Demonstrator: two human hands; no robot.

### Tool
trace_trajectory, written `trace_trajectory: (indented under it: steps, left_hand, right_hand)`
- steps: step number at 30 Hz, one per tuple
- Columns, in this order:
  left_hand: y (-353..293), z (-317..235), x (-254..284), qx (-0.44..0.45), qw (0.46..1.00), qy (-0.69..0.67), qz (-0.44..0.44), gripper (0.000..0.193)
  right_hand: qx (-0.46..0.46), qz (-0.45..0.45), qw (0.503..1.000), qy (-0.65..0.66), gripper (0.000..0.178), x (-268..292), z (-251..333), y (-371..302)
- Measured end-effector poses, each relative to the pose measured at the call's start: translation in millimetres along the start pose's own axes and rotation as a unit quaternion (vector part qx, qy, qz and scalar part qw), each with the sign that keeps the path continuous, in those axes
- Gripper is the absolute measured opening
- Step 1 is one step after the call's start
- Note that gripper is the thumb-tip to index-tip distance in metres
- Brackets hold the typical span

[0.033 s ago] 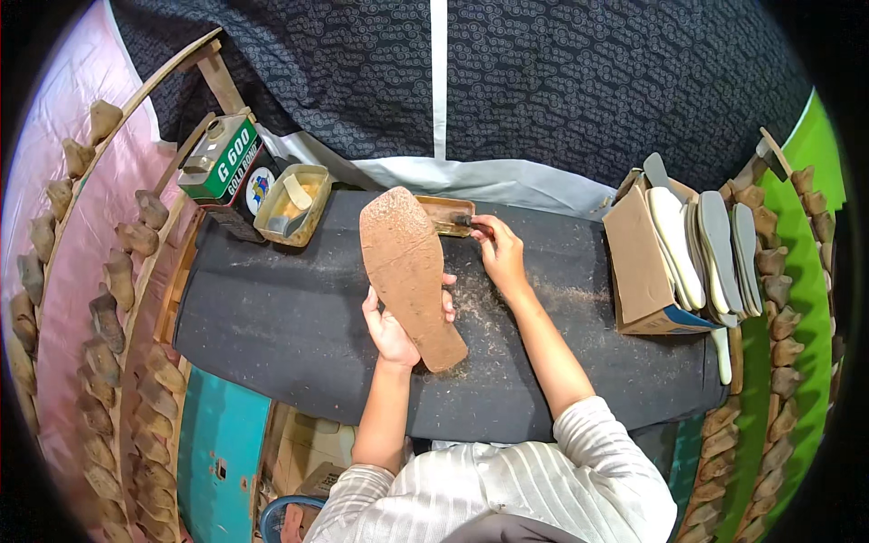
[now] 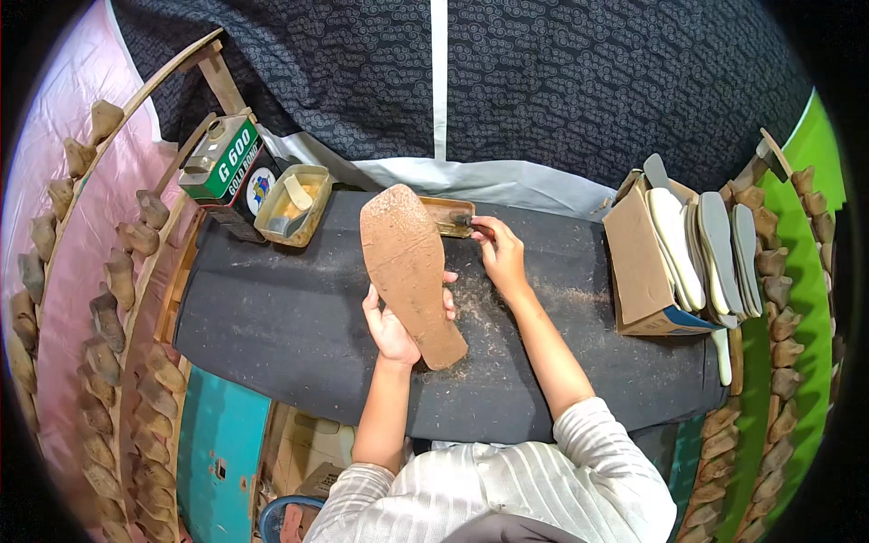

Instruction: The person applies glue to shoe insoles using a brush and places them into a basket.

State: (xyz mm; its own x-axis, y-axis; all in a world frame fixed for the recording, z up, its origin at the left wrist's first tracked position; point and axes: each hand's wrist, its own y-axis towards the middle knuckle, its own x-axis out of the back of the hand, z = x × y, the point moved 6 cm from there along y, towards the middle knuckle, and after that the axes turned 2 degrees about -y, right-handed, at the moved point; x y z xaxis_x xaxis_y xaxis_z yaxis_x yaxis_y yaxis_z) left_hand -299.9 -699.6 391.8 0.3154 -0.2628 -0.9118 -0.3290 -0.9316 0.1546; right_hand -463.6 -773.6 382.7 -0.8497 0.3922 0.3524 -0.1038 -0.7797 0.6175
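A brown shoe sole (image 2: 404, 276), its far end flecked with pale dust, lies across my left hand (image 2: 393, 335). The thumb is on its left side and the fingertips show at its right edge. It is held above the black-covered table. Off to the right, my right hand (image 2: 501, 254) pinches a small dark brush (image 2: 464, 220) whose tip is at a shallow yellowish tray (image 2: 450, 206). The sole's far end partly covers that tray, so I cannot see all of its contents.
At the back left stand a green and black metal can (image 2: 224, 176) and a yellowish plastic tub (image 2: 300, 222) with tools inside. On the right, a cardboard box (image 2: 637, 262) holds several grey and white soles (image 2: 717, 249). Wooden shoe lasts (image 2: 109, 308) line racks on both sides. Shavings litter the table (image 2: 272, 299).
The sole's far end has risen and shifted slightly to the right. The brush has barely moved, and both hands keep their holds.
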Motion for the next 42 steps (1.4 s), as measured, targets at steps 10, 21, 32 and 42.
trace_trajectory:
  steps: [10,21,32,42]
  left_hand:
    - [11,18,21,0.016,0.999,0.030,0.038,0.080]
    - [8,29,25,0.027,0.991,0.132,-0.018,0.066]
    - [7,41,30,0.048,0.990,0.128,0.036,0.073]
    - [4,30,24,0.007,0.987,0.153,-0.047,0.064]
  right_hand:
    - [0.124,-0.087,0.947,0.283,0.014,53,93,-12]
    - [0.325,0.079,0.941,0.057,0.027,45,152,-49]
    - [0.322,0.070,0.943,0.054,0.023,43,153,-51]
    - [0.306,0.114,0.941,0.092,0.023,43,158,-51]
